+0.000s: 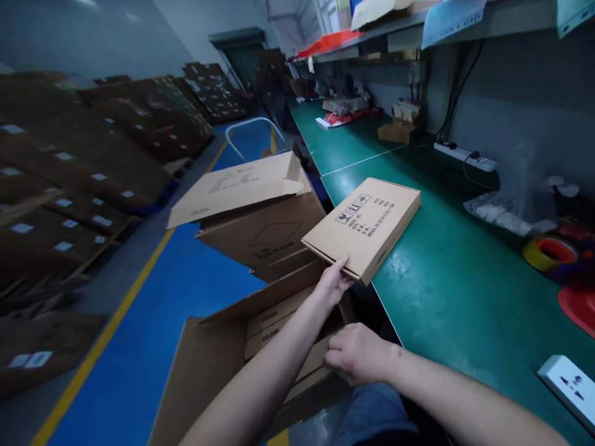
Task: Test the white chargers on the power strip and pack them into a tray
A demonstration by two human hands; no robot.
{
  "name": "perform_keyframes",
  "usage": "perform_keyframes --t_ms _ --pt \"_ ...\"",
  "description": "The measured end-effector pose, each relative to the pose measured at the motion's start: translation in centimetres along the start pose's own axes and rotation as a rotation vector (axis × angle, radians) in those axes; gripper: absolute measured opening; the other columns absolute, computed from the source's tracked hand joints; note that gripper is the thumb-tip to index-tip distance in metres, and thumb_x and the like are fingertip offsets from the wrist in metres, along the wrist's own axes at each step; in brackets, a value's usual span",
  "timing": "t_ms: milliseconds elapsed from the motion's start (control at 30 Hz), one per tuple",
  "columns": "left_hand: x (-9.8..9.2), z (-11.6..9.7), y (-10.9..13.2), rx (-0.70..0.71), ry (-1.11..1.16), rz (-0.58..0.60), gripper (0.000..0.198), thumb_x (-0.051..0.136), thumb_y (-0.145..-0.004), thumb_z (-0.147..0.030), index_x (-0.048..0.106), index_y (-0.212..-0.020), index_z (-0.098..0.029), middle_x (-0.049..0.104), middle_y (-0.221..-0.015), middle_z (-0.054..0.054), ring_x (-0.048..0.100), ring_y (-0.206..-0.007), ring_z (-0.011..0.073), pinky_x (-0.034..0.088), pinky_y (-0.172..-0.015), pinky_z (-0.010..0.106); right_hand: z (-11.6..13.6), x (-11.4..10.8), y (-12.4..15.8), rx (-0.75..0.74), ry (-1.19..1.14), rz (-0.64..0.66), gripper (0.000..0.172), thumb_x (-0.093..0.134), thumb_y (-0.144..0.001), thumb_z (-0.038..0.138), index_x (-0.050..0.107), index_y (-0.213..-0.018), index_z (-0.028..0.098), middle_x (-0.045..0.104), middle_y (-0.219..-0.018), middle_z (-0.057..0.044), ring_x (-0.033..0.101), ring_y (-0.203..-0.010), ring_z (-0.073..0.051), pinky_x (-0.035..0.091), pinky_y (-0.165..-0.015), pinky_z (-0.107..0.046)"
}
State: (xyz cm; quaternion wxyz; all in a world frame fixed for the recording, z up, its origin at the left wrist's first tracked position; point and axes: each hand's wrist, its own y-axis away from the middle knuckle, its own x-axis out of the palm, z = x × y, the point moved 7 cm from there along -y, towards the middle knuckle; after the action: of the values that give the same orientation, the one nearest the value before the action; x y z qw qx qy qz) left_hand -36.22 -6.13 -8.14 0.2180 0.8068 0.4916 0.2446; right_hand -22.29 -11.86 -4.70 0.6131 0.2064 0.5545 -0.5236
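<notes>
A flat brown cardboard box [362,223], printed with handling symbols and text, lies tilted over the green workbench's near edge. My left hand [335,280] grips its near edge, thumb on top and fingers underneath. Below, my right hand [356,353] is curled closed above the rim of a large open carton [204,353]; whatever its fingers hold, if anything, is hidden. Inside the carton stand several similar flat boxes [274,328], partly covered by my left forearm.
Behind the open carton is another large carton [264,226] with its flaps raised. A power strip [465,156], plastic bag [506,201], tape roll [553,253] and white socket block [569,387] lie on the green workbench [455,297]. Stacked cartons [60,161] line the left.
</notes>
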Motion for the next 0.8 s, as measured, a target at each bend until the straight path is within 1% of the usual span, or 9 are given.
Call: perform_keyframes --t_ms 67,133,200,267,300,400,500,633,800 --pt "0.9 0.1 -0.6 -0.007 0.066 -0.02 0.018 0.067 -0.089 -0.025 0.066 -0.105 -0.016 0.075 -0.087 0.006 0.072 -0.073 0.0174 0.061 -0.069 0.028 0.2 -1.6 0.4 -0.022 0.017 -0.123 0.01 0.058 -0.087 0.023 0.067 -0.091 0.019 0.067 -0.08 -0.002 0.063 -0.071 -0.018 0.048 -0.062 -0.033" --pt "1.4 0.0 -0.5 -0.014 0.116 -0.024 0.019 0.063 -0.089 -0.023 0.067 -0.107 -0.017 0.075 -0.086 0.004 0.071 -0.071 0.0163 0.06 -0.067 0.026 -0.8 -4.4 1.4 0.023 0.015 -0.293 0.016 0.053 -0.092 0.021 0.067 -0.1 0.018 0.071 -0.088 -0.005 0.066 -0.08 -0.019 0.054 -0.071 -0.033" --pt "1.3 -0.3 0.5 -0.025 0.147 -0.004 0.021 0.064 -0.088 -0.023 0.068 -0.107 -0.016 0.075 -0.085 0.005 0.07 -0.069 0.0167 0.059 -0.065 0.026 -2.8 -7.7 3.3 0.12 0.05 -0.469 0.026 0.052 -0.096 0.02 0.064 -0.118 0.016 0.072 -0.109 -0.011 0.067 -0.103 -0.022 0.057 -0.091 -0.037" --pt "0.3 -0.8 2.2 -0.045 0.157 0.018 0.022 0.066 -0.086 -0.023 0.07 -0.106 -0.016 0.076 -0.085 0.005 0.07 -0.067 0.0176 0.058 -0.062 0.028 -5.3 -10.4 5.4 0.225 0.173 -0.557 0.044 0.056 -0.095 0.021 0.053 -0.137 0.011 0.063 -0.134 -0.02 0.055 -0.131 -0.029 0.049 -0.111 -0.049" --pt "-0.6 -1.0 3.3 -0.059 0.155 0.026 0.023 0.067 -0.084 -0.023 0.07 -0.106 -0.016 0.076 -0.085 0.006 0.069 -0.066 0.0182 0.058 -0.06 0.029 -6.5 -11.3 6.1 0.261 0.26 -0.546 0.054 0.059 -0.093 0.02 0.047 -0.144 0.008 0.055 -0.144 -0.024 0.046 -0.141 -0.033 0.043 -0.116 -0.055" --pt "-4.8 -1.2 7.0 -0.111 0.144 0.041 0.026 0.07 -0.082 -0.024 0.072 -0.106 -0.016 0.078 -0.088 0.008 0.07 -0.065 0.021 0.057 -0.056 0.032 -9.6 -12.0 6.7 0.279 0.474 -0.394 0.062 0.058 -0.09 0.017 0.042 -0.148 0.003 0.043 -0.155 -0.03 0.03 -0.152 -0.04 0.032 -0.12 -0.067" --pt "-9.6 -1.0 10.4 -0.191 0.116 0.056 0.032 0.074 -0.078 -0.03 0.073 -0.107 -0.017 0.079 -0.095 0.011 0.074 -0.076 0.0261 0.059 -0.061 0.034 -10.2 -11.5 4.9 0.181 0.552 -0.31 0.046 0.049 -0.091 0.01 0.055 -0.137 0.011 0.056 -0.145 -0.022 0.041 -0.145 -0.035 0.033 -0.119 -0.063" --pt "-15.8 -1.7 13.5 -0.247 0.179 -0.015 0.037 0.069 -0.078 -0.037 0.073 -0.108 -0.015 0.078 -0.091 0.014 0.076 -0.087 0.0312 0.061 -0.068 0.036 -6.5 -11.7 -0.2 0.004 0.502 -0.263 0.048 0.048 -0.084 0.009 0.058 -0.131 0.012 0.065 -0.131 -0.018 0.055 -0.125 -0.031 0.046 -0.103 -0.05" --pt "-23.6 -5.3 15.8 -0.146 0.296 -0.038 0.044 0.06 -0.081 -0.043 0.07 -0.114 -0.016 0.077 -0.087 0.011 0.074 -0.075 0.0274 0.061 -0.063 0.037 0.1 -13.4 -8.9 -0.154 0.487 -0.189 0.06 0.055 -0.071 0.014 0.054 -0.13 0.008 0.065 -0.109 -0.019 0.059 -0.098 -0.034 0.047 -0.084 -0.048"
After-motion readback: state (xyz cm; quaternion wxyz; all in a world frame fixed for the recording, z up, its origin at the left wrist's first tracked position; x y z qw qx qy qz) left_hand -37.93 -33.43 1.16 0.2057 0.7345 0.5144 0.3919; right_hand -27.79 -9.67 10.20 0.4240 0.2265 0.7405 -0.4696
